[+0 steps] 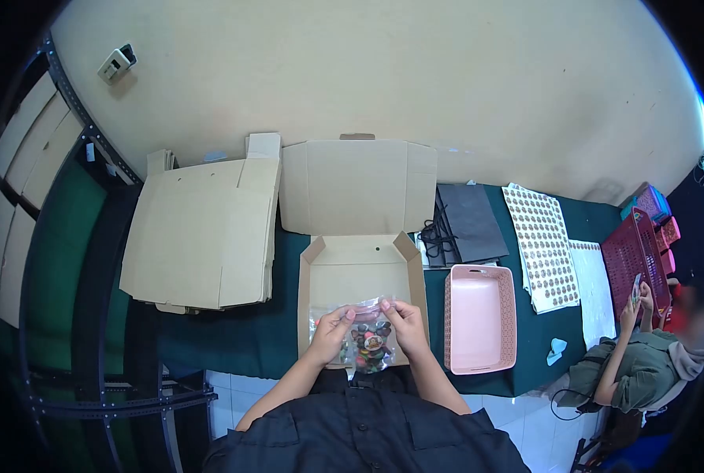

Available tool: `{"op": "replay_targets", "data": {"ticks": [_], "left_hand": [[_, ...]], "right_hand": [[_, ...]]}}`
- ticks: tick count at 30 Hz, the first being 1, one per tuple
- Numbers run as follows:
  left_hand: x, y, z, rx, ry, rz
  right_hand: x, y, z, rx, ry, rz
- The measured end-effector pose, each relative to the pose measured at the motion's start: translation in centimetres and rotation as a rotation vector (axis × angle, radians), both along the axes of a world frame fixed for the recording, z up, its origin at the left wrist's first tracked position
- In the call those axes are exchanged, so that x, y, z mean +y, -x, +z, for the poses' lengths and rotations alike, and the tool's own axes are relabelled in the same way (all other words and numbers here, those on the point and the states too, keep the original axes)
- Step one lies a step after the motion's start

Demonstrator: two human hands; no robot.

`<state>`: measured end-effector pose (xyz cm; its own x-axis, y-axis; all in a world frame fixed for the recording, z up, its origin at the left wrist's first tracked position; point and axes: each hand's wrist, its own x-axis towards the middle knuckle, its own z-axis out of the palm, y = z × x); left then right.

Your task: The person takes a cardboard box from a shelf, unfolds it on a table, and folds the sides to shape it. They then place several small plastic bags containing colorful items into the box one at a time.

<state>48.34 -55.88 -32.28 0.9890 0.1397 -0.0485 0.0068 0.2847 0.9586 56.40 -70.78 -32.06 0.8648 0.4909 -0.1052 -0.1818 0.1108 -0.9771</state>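
Note:
An open cardboard box (pixel 361 270) lies in front of me with its lid raised against the wall. Over its near part I hold up a clear zip bag (pixel 373 347), filled with small colourful pieces and bearing a round sticker. My left hand (pixel 334 334) pinches the bag's top edge on the left. At the other end of that edge, the fingers of my right hand (pixel 407 323) are closed on the plastic. More clear plastic packaging (pixel 315 317) shows in the box beside my left hand, partly hidden by it.
Flattened cardboard boxes (pixel 198 232) are stacked at left. To the right are a pink basket (pixel 481 368), black paper bags (pixel 474 225) and sticker sheets (pixel 544 248). A maroon basket (pixel 631 256) stands farther right, near another person (pixel 643 366) holding a phone. A metal shelf (pixel 104 394) borders the left.

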Motion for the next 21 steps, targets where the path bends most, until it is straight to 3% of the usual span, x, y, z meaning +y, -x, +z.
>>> {"op": "replay_targets", "data": {"ticks": [5, 9, 11, 14, 18, 20, 21], "left_hand": [[0.4, 0.3, -1.5, 0.006, 0.118, -0.126], [-0.5, 0.4, -0.4, 0.015, 0.250, -0.131], [-1.1, 0.2, -0.4, 0.041, -0.057, -0.121], [-1.2, 0.3, -0.8, 0.233, 0.030, -0.064], [-1.3, 0.3, -1.7, 0.221, 0.053, 0.132], [-0.8, 0.2, -1.8, 0.189, 0.078, 0.131], [-0.7, 0.3, -1.6, 0.207, 0.060, 0.121]], "right_hand": [[-0.2, 0.0, 0.3, -0.075, 0.000, -0.001], [0.5, 0.3, -1.0, 0.200, -0.304, -0.127], [0.7, 0.3, -1.8, 0.309, -0.435, -0.119], [0.8, 0.5, -0.9, 0.361, -0.377, -0.097], [1.6, 1.9, -0.9, 0.217, -0.261, -0.063], [1.5, 2.7, -2.1, 0.104, -0.128, 0.172], [1.4, 2.9, -1.6, 0.168, -0.124, 0.167]]}}
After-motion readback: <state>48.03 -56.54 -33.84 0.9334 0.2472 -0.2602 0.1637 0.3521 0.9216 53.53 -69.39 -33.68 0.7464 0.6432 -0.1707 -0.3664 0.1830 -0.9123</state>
